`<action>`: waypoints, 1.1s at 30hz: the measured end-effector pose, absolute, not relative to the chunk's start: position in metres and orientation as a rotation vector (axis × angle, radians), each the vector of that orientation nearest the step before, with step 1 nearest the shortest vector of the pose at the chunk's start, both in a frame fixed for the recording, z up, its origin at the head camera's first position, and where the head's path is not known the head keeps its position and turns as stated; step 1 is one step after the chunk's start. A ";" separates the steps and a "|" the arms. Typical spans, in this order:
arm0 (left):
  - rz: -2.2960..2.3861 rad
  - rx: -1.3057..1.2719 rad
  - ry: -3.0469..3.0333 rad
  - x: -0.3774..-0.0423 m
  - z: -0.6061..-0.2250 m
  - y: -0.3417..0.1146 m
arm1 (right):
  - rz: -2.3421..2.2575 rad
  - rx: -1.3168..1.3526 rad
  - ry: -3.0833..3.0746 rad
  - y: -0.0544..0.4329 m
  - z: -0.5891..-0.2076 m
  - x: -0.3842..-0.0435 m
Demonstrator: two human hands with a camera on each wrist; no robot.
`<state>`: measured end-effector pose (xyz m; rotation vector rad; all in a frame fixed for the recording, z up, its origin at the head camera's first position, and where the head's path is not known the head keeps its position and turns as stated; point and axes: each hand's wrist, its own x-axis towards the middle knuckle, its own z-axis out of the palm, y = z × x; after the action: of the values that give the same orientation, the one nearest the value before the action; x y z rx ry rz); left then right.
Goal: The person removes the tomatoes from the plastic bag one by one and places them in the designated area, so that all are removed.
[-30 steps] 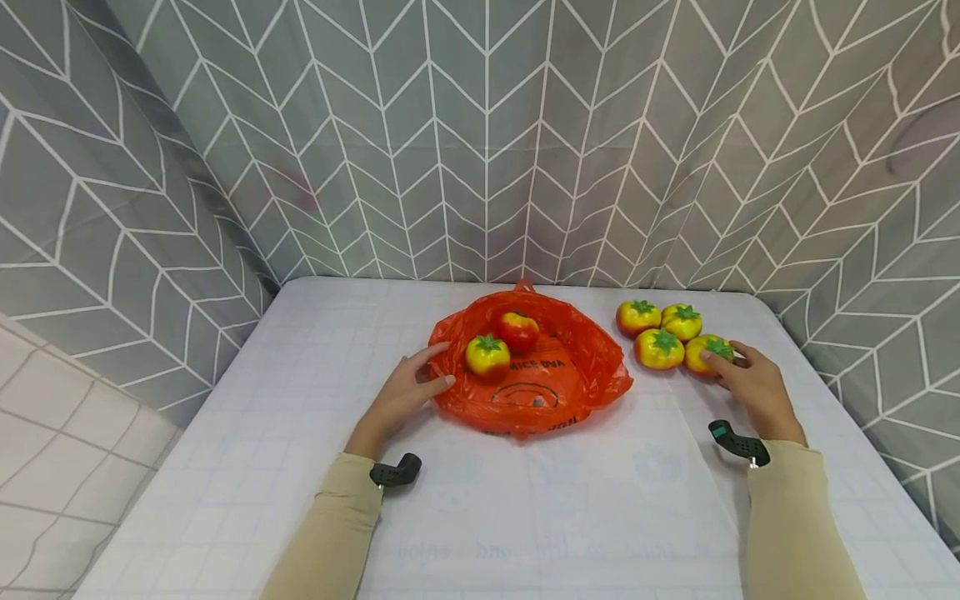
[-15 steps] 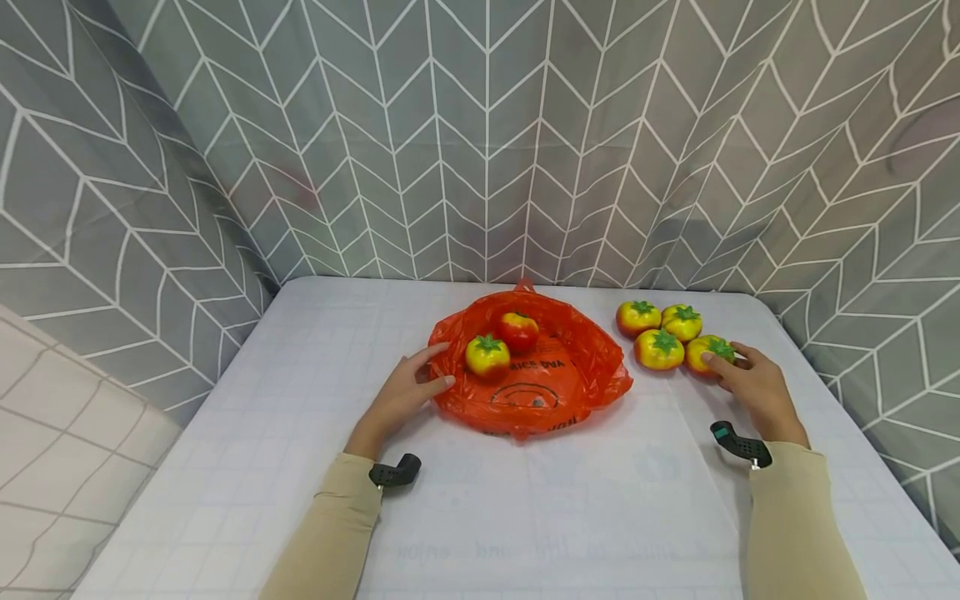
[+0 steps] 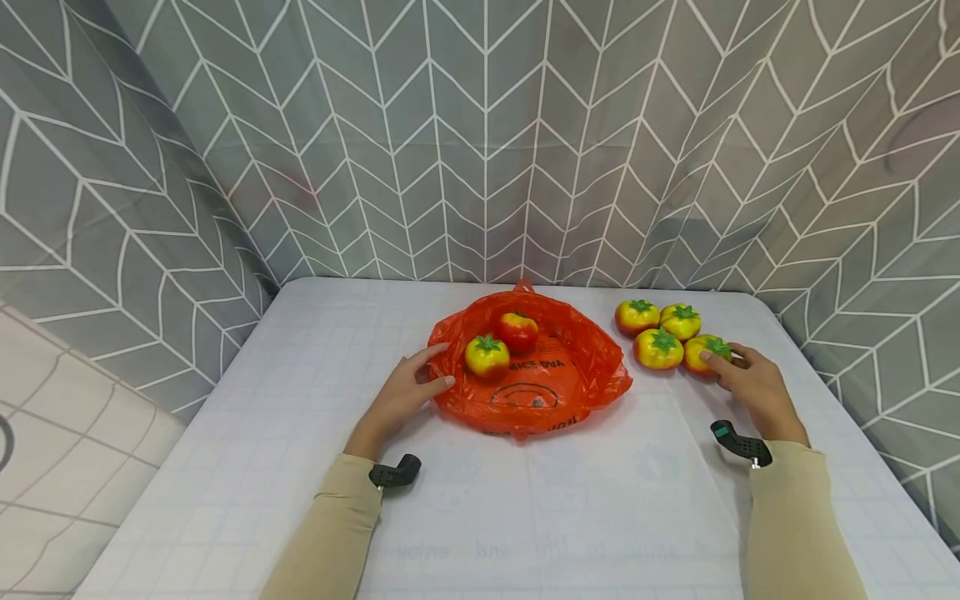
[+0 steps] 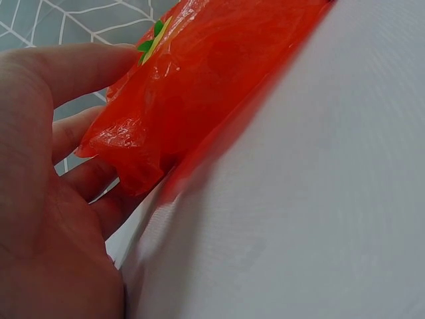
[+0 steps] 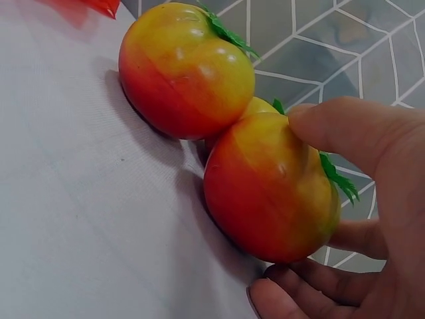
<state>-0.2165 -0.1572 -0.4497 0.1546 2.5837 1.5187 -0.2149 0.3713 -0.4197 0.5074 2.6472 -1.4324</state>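
A red plastic bag with black print lies spread on the table, its mouth facing up. Inside it are two yellow-and-red tomatoes, one with its green leafy top up and one redder. My left hand touches the bag's left side; in the left wrist view the thumb and relaxed fingers lie on either side of the bag's corner. To the right, my right hand grips the nearest right tomato, thumb on its upper side, fingers around the far side. That tomato rests among several others.
Beside the gripped tomato stand a front tomato and two behind, left and right. A white cloth covers the table. A grey patterned curtain hangs along the back and sides.
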 end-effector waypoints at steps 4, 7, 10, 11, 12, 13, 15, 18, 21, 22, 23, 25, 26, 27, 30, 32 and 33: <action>1.508 0.132 2.580 -0.218 -0.450 -0.158 | -1.428 0.492 2.648 0.374 -0.419 -0.213; 1.517 0.129 2.572 -0.218 -0.451 -0.158 | -1.444 0.469 2.648 0.375 -0.417 -0.210; 1.525 0.145 2.573 -0.218 -0.451 -0.158 | -1.467 0.458 2.643 0.376 -0.415 -0.209; 1.524 0.150 2.577 -0.218 -0.450 -0.158 | -1.475 0.455 2.643 0.377 -0.414 -0.208; 1.526 0.156 2.578 -0.217 -0.450 -0.158 | -1.481 0.454 2.642 0.377 -0.414 -0.208; 1.526 0.160 2.581 -0.217 -0.450 -0.158 | -1.489 0.451 2.642 0.378 -0.413 -0.208; 1.528 0.165 2.583 -0.217 -0.449 -0.158 | -1.486 0.451 2.646 0.380 -0.413 -0.208; 1.532 0.173 2.584 -0.217 -0.449 -0.158 | -1.485 0.451 2.658 0.384 -0.412 -0.209; 1.526 0.180 2.587 -0.217 -0.449 -0.158 | -1.500 0.457 2.667 0.386 -0.411 -0.209; 1.523 0.182 2.589 -0.217 -0.449 -0.159 | -1.506 0.461 2.669 0.387 -0.410 -0.209; 1.524 0.180 2.589 -0.217 -0.449 -0.159 | -1.513 0.462 2.671 0.387 -0.409 -0.209; 1.520 0.187 2.591 -0.217 -0.449 -0.159 | -1.532 0.464 2.675 0.387 -0.407 -0.209; 1.519 0.188 2.591 -0.217 -0.449 -0.159 | -1.537 0.466 2.678 0.387 -0.405 -0.209; 1.519 0.186 2.590 -0.216 -0.448 -0.159 | -1.539 0.462 2.683 0.387 -0.403 -0.208; 1.514 0.183 2.590 -0.216 -0.448 -0.158 | -1.563 0.460 2.694 0.385 -0.398 -0.205; 1.513 0.184 2.587 -0.216 -0.448 -0.158 | -1.583 0.470 2.695 0.384 -0.394 -0.203; 1.516 0.183 2.584 -0.216 -0.448 -0.158 | -1.592 0.479 2.696 0.383 -0.392 -0.202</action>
<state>-0.2165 -0.1583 -0.4481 0.1832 2.5840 1.5165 -0.2024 0.3828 -0.3921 0.4795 2.6958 -1.5924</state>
